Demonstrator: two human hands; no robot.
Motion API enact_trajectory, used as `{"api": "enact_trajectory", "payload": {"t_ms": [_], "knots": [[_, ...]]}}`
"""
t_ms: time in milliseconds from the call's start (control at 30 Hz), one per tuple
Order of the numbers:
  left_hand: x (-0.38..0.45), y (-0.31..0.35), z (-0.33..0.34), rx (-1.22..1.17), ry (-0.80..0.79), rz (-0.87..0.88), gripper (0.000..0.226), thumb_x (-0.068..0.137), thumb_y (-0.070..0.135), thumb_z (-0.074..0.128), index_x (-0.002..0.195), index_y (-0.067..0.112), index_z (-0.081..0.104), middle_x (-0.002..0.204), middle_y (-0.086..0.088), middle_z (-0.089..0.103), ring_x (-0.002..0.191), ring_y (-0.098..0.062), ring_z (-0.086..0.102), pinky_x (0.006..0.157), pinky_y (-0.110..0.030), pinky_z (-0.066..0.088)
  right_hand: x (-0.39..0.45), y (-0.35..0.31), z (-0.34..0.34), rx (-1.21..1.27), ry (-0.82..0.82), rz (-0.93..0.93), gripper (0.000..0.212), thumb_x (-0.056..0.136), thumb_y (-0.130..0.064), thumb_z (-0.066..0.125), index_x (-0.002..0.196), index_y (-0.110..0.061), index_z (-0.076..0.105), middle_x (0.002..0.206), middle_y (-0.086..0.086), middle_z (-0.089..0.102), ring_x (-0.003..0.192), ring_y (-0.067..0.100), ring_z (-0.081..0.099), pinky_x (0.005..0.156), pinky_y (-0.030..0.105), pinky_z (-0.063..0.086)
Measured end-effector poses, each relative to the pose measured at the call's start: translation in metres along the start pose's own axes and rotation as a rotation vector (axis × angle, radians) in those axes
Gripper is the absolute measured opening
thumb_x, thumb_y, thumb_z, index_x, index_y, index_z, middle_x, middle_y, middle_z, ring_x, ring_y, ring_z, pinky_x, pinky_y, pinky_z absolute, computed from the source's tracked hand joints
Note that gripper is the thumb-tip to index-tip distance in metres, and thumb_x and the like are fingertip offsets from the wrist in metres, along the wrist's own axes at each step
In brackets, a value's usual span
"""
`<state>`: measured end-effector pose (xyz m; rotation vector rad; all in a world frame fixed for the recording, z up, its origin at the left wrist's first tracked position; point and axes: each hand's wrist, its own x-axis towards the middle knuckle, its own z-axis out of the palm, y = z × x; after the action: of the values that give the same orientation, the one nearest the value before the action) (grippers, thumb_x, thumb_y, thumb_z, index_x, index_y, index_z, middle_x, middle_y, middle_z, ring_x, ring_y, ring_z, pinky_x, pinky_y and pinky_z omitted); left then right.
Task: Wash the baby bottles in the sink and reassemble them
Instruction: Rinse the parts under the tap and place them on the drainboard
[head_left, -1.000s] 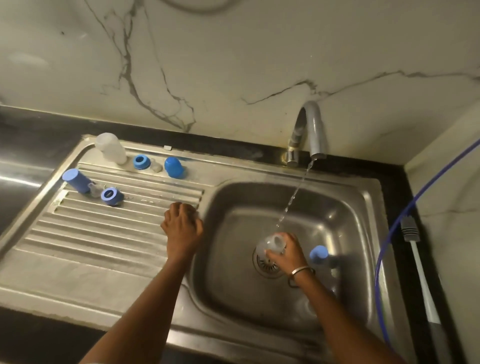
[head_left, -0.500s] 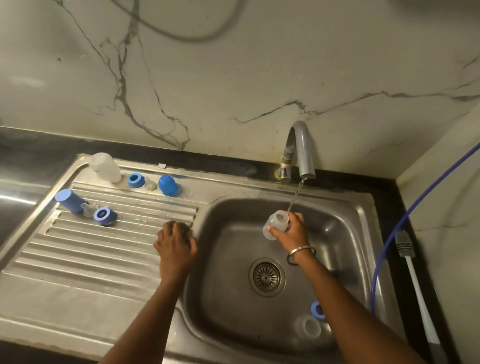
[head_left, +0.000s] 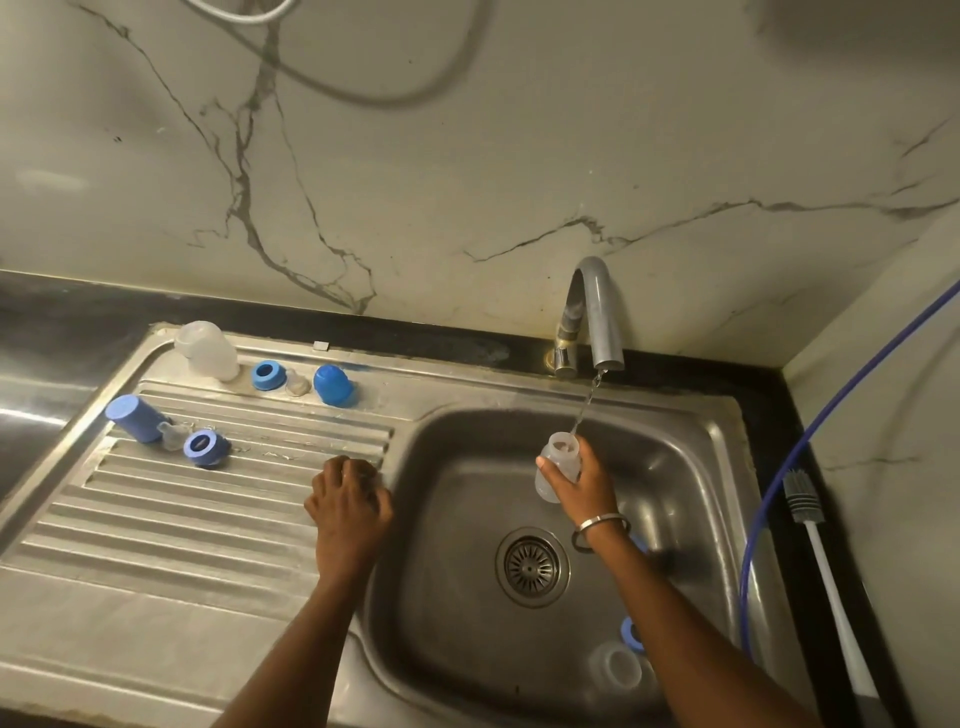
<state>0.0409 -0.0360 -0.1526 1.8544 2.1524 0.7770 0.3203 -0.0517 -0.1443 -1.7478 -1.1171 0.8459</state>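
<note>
Bottle (head_left: 558, 464) gripped by right-hand fingers (head_left: 584, 480) under tap (head_left: 597, 317) | left fingers (head_left: 348, 501) curled, resting

From my remote seat, the head camera shows two bare forearms entering from the bottom edge, with no sleeves reaching into view. My left hand (head_left: 347, 506) carries no ring, watch or band that I can make out. At the wrist of my right hand (head_left: 584, 486) sits a thin silver-coloured bangle (head_left: 602, 521), plain and smooth, and just below it a darker, thinner ring-shaped band (head_left: 577, 543) hangs loosely. I cannot make out nail details.
</note>
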Motion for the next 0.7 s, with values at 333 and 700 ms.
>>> {"api": "enact_trajectory", "payload": {"t_ms": [333, 700], "knots": [[-0.0001, 0.0022, -0.0022, -0.015, -0.009, -0.014, 0.013, 0.077, 0.020, 0.056, 0.089, 0.016, 0.058, 0.101, -0.008, 0.049, 0.095, -0.031, 0.046, 0.082, -0.046, 0.037, -0.0023, 0.0000, -0.0021, -0.013, 0.045, -0.061, 0.036, 0.083, -0.019, 0.072, 0.115, -0.011, 0.059, 0.113, 0.011, 0.059, 0.105, 0.022, 0.055, 0.089, 0.026, 0.044], [0.0014, 0.0024, -0.0023, -0.009, -0.026, -0.021, 0.019, 0.075, 0.009, 0.068, 0.090, 0.015, 0.058, 0.102, -0.009, 0.050, 0.094, -0.032, 0.047, 0.082, -0.045, 0.037, -0.0038, -0.0005, -0.0019, -0.008, 0.061, -0.051, 0.036, 0.084, -0.019, 0.072, 0.117, -0.012, 0.059, 0.111, 0.002, 0.056, 0.105, 0.017, 0.053, 0.086, 0.024, 0.041]]}}
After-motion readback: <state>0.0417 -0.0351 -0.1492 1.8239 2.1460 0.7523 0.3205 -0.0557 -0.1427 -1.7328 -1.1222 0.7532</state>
